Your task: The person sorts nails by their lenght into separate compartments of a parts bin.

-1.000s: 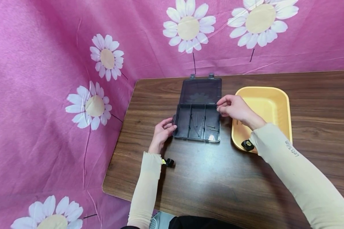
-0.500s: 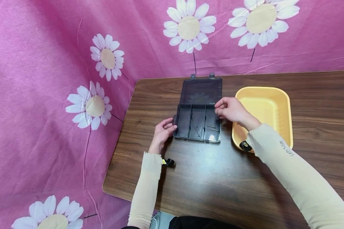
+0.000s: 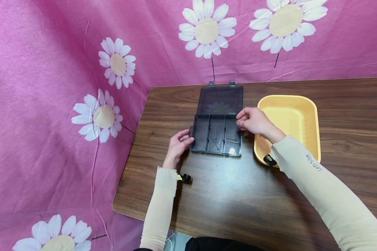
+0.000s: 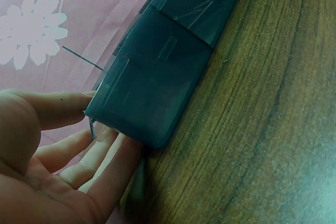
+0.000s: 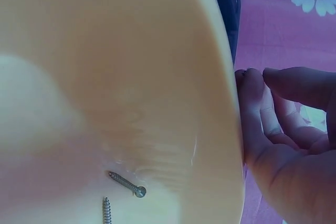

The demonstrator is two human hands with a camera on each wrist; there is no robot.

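A dark see-through compartment case point(image 3: 201, 134) lies on the table with its lid point(image 3: 220, 99) folded back. Its middle compartment holds several long nails or screws point(image 3: 212, 132); two shorter screws point(image 3: 234, 142) lie in the right one. My left hand point(image 3: 177, 146) grips the case's left end, thumb at the top rim and fingers against the side, as the left wrist view shows. My right hand point(image 3: 254, 121) is at the case's back right corner, thumb and index fingertips pinching a small screw, mostly hidden by the fingers. In the right wrist view the right hand point(image 5: 289, 124) appears beyond the tub's rim.
Right of the case stands a yellow plastic tub point(image 3: 314, 122), partly under my right forearm. Loose screws point(image 5: 126, 183) lie on its floor. A pink curtain with daisies point(image 3: 157, 42) hangs behind and left of the wooden table point(image 3: 226, 195).
My right hand has shifted slightly left and down, further over the case's right compartment, then stayed nearly still. The left hand and the case have not moved.
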